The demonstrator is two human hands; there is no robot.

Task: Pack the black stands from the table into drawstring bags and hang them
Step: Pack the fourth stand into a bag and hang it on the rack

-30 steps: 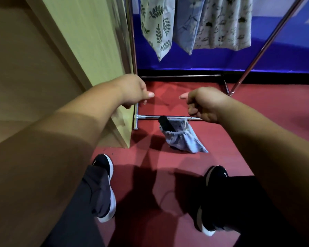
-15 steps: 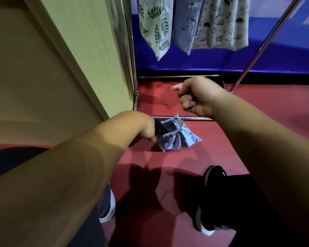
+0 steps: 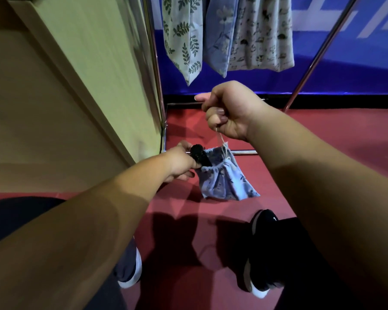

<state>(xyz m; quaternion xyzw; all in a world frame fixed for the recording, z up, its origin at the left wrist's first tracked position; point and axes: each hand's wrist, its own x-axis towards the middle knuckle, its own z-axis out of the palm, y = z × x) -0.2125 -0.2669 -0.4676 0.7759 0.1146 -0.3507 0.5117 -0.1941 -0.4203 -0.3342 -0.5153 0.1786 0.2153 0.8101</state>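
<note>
Right hand point(image 3: 230, 113): closed in a fist, thumb sticking out to the left. A thin white cord point(image 3: 221, 139) is pinched in the curled fingers and runs taut down from under the fist.

On that cord hangs a pale blue cloth drawstring bag point(image 3: 226, 184) with a small dark sprig print. It sits below the right hand and just right of the left hand, over the red floor point(image 3: 311, 139). The mouth is gathered into ruffles, partly drawn in and tilted toward the left hand. The body is slack and creased, with its lower corner pointing right.

Left hand point(image 3: 179, 163): lower, reaching in from the left, fingers and thumb curled round a small, knobbly-topped black stand point(image 3: 198, 155). The stand's upper end pokes out of the bag mouth, slanting up to the left; its lower part is hidden in the cloth. The surface is matte and ridged near the top. Finer detail is too dark to read.

Above and beyond the right hand, three flat cloth bags hang side by side against a blue wall point(image 3: 345, 77):
- a cream leaf-print bag point(image 3: 182, 39)
- a pale blue floral bag point(image 3: 218, 36)
- a white bag with small dark motifs point(image 3: 262, 34)

A chrome rack upright point(image 3: 154, 63) stands beyond the left hand, and a slanted chrome tube point(image 3: 318, 52) lies right of the right hand. A pale wooden panel point(image 3: 87, 63) is left of the left hand. Below the forearms are two black shoes with white soles point(image 3: 263, 222).
</note>
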